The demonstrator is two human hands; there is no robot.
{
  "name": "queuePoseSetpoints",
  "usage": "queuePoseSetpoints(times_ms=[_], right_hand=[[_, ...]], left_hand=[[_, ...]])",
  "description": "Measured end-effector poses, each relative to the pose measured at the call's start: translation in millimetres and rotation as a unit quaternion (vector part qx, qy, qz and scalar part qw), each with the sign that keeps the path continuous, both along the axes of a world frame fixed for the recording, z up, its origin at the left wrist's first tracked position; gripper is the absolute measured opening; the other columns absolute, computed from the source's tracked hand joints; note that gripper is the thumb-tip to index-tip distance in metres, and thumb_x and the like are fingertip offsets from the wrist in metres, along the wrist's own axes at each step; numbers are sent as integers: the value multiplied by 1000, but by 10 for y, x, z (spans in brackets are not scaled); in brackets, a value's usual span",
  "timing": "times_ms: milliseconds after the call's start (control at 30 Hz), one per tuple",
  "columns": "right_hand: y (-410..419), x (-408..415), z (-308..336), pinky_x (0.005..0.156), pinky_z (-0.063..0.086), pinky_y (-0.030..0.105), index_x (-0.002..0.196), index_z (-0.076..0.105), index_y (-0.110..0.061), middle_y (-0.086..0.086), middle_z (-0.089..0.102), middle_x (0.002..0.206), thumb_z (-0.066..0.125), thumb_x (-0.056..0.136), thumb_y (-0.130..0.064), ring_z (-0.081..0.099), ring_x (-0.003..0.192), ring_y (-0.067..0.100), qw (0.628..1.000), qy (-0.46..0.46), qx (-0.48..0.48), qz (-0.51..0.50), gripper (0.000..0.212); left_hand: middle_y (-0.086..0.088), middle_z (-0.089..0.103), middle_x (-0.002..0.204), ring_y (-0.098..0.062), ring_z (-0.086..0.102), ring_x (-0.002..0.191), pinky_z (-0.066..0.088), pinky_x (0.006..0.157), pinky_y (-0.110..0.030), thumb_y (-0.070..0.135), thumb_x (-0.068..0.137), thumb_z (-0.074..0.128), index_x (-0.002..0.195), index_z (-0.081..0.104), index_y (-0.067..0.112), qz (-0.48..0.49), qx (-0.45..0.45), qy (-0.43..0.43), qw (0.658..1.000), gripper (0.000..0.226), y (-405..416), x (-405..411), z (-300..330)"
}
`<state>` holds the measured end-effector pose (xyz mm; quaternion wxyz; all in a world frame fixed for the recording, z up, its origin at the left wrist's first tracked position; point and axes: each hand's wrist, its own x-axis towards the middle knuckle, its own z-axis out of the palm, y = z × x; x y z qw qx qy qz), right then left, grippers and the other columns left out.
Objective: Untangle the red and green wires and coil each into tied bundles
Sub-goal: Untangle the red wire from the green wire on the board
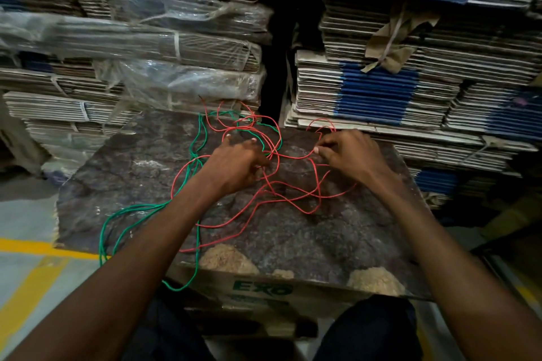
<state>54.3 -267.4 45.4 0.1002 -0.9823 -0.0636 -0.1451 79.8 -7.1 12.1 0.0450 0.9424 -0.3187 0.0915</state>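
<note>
Both bare hands reach forward over the work surface, forearms stretched out from the bottom corners of the view and converging toward the middle. The left hand (237, 163) lies palm down, fingers curled loosely into the knot of wire, thumb raised; strands run under its fingers, though whether it truly pinches one is hard to tell. The right hand (350, 155) is turned inward, thumb and forefinger closed together on a strand of the thin red plastic-coated wire (293, 202).

Nearest the viewer, dark-clothed knees are cut off by the lower edge, and a brown cardboard box printed with green letters (264, 290) sits beneath the mottled dark stone slab serving as a desk (337, 237), whose front edge is chipped pale in places.

The red wire sprawls in loose loops between and just below the two hands, with more loops rising beyond the right hand's fingers. The thin green plastic-coated wire (123, 214) lies mostly to the left of the left arm, passing under the forearm, trailing off the slab's near-left edge and hanging down. Beyond the left hand, red and green cross in a tangle near the slab's far edge; which strand lies on top there is unclear.

Behind stand blurred stacks of flattened cardboard sheets (381, 88), some wrapped in plastic.
</note>
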Motion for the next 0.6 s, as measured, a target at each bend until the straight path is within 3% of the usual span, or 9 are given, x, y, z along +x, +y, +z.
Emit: queuePoseSetpoints(times_ms=[167,267,367,467,533,600], right_hand=[[216,-32,51,71,53,35,100,72,-32,-2,74,92,62,87,-43,67,90,27,997,-74,10,20,19],[369,-149,51,68,53,29,93,75,-29,-7,75,85,66,86,-37,68,79,12,988,-97,102,66,14],[494,-290,-9,65,51,25,89,77,-27,-11,75,79,70,85,-37,65,68,0,970,-43,210,113,13],[539,-397,-88,62,50,25,88,77,-27,-11,74,77,72,82,-41,64,65,0,954,31,256,153,15],[538,-432,-105,59,45,21,88,77,-25,-6,75,77,75,82,-31,58,61,-3,937,52,302,166,8],[528,-464,-55,59,43,22,88,76,-28,-5,74,76,76,81,-25,54,60,-1,920,42,350,171,7]], left_hand=[[13,58,131,-14,53,124,29,107,-39,36,87,60,112,67,40,-19,-15,-21,999,26,20,60,17],[14,64,122,-16,60,114,40,98,-38,39,88,63,110,69,38,-23,-83,-38,996,24,71,49,90],[12,69,110,-17,65,103,47,85,-37,38,88,64,104,71,35,-33,-146,-64,987,18,131,-16,193],[12,71,103,-15,66,96,38,68,-23,40,88,64,100,72,36,-40,-198,-82,976,16,162,-93,308],[13,71,103,-16,66,98,44,69,-23,46,86,60,102,71,37,-39,-225,-68,971,21,158,-136,363],[15,71,106,-14,66,103,53,74,-34,52,84,55,105,68,41,-23,-255,-43,966,27,137,-185,406]])
